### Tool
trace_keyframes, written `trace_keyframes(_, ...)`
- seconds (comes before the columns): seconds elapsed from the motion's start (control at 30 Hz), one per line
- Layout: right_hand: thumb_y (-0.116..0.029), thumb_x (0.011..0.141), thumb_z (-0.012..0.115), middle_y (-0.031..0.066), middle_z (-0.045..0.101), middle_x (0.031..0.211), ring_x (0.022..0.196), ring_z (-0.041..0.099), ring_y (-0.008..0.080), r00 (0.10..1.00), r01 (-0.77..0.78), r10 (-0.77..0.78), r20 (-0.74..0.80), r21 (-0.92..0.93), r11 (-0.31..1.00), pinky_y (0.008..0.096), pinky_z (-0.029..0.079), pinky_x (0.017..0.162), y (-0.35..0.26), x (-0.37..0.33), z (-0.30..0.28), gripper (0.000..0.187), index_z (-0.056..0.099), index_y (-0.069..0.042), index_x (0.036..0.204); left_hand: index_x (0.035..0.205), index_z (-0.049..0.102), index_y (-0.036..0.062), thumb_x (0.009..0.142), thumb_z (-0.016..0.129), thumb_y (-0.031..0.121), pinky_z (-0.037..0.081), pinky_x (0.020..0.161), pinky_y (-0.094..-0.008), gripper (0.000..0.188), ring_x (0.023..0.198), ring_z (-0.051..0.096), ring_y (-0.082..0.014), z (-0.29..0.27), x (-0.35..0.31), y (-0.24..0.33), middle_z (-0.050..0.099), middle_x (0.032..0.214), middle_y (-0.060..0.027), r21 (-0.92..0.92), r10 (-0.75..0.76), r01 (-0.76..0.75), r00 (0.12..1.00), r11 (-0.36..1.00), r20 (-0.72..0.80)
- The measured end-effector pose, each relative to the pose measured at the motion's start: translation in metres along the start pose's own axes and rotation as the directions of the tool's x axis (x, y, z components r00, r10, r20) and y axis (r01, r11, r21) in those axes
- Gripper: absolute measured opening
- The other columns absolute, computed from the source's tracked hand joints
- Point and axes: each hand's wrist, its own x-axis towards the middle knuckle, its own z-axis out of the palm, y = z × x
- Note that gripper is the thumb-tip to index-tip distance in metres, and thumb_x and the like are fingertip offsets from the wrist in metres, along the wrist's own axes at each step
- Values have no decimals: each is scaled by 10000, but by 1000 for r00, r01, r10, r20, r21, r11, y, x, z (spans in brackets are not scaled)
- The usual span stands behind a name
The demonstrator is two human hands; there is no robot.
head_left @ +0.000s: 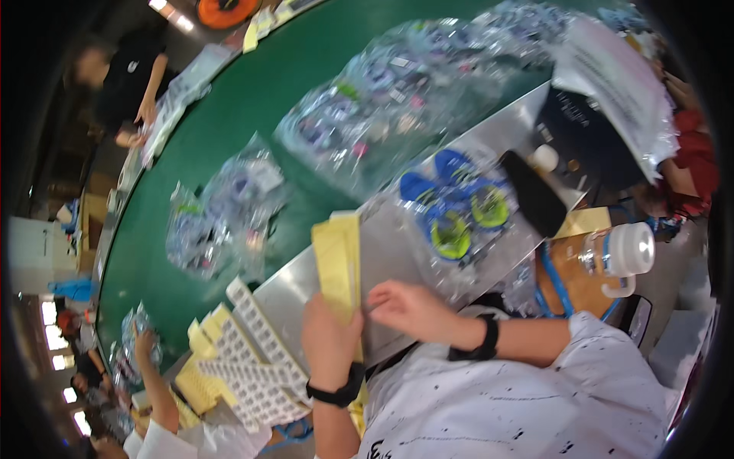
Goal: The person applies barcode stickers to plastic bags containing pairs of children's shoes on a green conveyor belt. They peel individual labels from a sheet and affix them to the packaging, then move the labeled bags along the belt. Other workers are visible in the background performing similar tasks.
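My left hand (330,340) is closed around the lower end of a folded stack of yellow paper (336,252), which lies over the edge of a metal work surface (386,245). Just right of it, my right hand (409,310) hovers with fingers loosely bent and apart, holding nothing that I can see. Beyond the right hand, a pair of blue and lime-yellow shoes (455,203) rests on clear plastic. Sheets of white and yellow labels (256,375) fan out left of my left hand.
Bagged goods (390,99) and a smaller bagged pile (229,210) lie on a green table (245,99). At right are a black flat object (531,195), a dark box (585,134) and a white-lidded bottle (627,252). Other people sit or stand around, one close at lower left.
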Motion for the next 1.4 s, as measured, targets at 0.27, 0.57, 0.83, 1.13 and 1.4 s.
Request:
trace_keyframes(0.27, -124, 923, 622, 144, 637, 1123, 990, 640, 144, 986, 16, -35, 160, 121, 993, 282, 508, 851, -17, 13, 22, 379, 471, -7, 1250, 1211, 474, -51, 891, 656, 150, 491, 750, -280, 420, 881, 605, -157, -16, -5, -22, 600, 1074, -124, -739, -191, 242, 969, 629, 155)
trace_keyframes(0.57, -185, 880, 678, 140, 629, 1091, 1008, 609, 159, 965, 192, -213, 156, 138, 972, 291, 488, 846, -42, -17, 20, 463, 463, -17, 1254, 1324, 398, 16, 995, 487, 211, 499, 821, -349, 393, 976, 600, -218, -45, -17, 26, 586, 1154, -157, -973, -220, 13, 975, 229, -39)
trace_keyframes(0.83, -159, 911, 608, 88, 653, 928, 828, 626, 139, 922, 374, -387, 0, -263, 890, 296, 492, 717, -129, -68, -71, 299, 582, -40, 1184, 1397, 328, 30, 986, 512, 325, 432, 994, -438, 539, 1191, 511, -312, -77, 13, 126, 495, 1314, -212, -919, 200, -393, 902, 19, -382)
trace_keyframes(1.13, -63, 865, 629, 51, 670, 933, 792, 623, 93, 880, -8, -163, -447, -358, 934, 239, 505, 699, -206, -124, -293, 215, 643, 47, 1049, 1420, 318, 8, 843, 625, 19, 302, 1112, -411, 654, 1344, 405, -274, -45, 26, 151, 426, 1415, -190, -985, 577, -154, 813, 76, -83)
trace_keyframes(1.4, -99, 742, 654, 69, 672, 766, 715, 614, 157, 720, -588, 4, -694, -607, 534, 321, 483, 638, -159, -104, -373, 231, 701, 52, 911, 1351, 388, -13, 833, 641, -29, 415, 1028, -405, 577, 1221, 527, -269, -15, 5, 105, 523, 1308, -178, -983, 531, -54, 846, 173, 47)
